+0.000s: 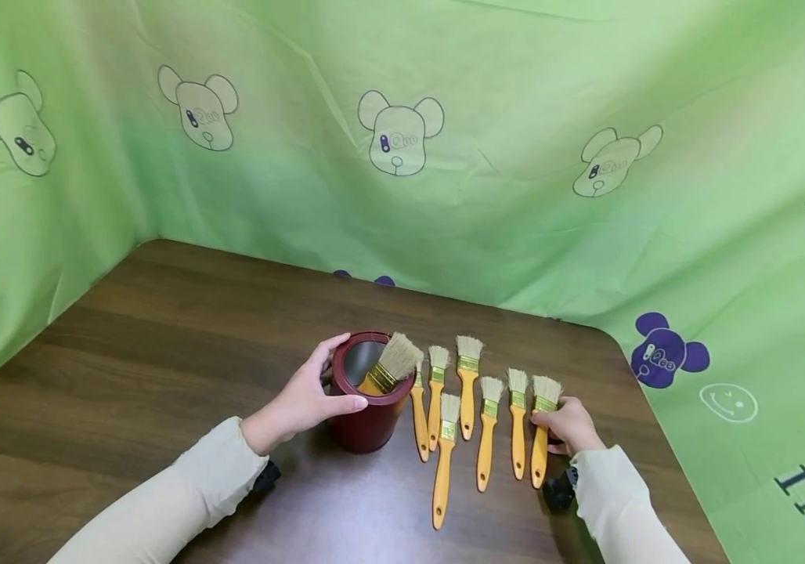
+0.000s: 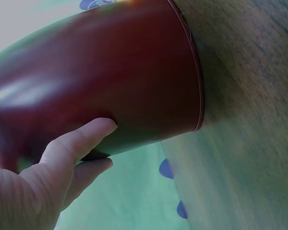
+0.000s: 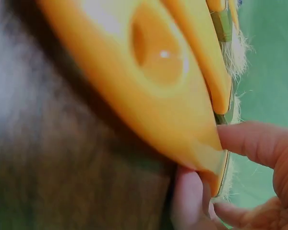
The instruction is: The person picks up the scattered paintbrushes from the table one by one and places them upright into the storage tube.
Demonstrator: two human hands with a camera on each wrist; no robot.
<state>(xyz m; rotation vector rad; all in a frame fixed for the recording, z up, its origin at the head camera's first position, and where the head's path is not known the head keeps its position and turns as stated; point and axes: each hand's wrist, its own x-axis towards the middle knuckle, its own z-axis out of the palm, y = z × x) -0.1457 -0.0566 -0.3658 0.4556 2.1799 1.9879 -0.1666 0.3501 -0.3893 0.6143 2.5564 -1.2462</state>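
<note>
My left hand (image 1: 297, 403) grips a dark red round bin (image 1: 366, 432), thumb across its near side and fingers behind it by the rim. In the left wrist view the fingers (image 2: 79, 139) lie along the smooth wall of the bin. One paintbrush (image 1: 397, 362) leans inside, its pale bristles over the rim. On the right, my right hand (image 1: 572, 424) pinches the yellow handle of the rightmost paintbrush (image 1: 540, 442), just below its metal band. The right wrist view shows this handle (image 3: 129, 91) up close, with thumb and fingers on either side of it.
Several more paintbrushes lie between bin and right hand, bristles away from me, such as a near one (image 1: 441, 478) and a far one (image 1: 468, 384). The brown wooden table (image 1: 184, 337) ends at a green printed curtain (image 1: 290, 172) behind and on both sides.
</note>
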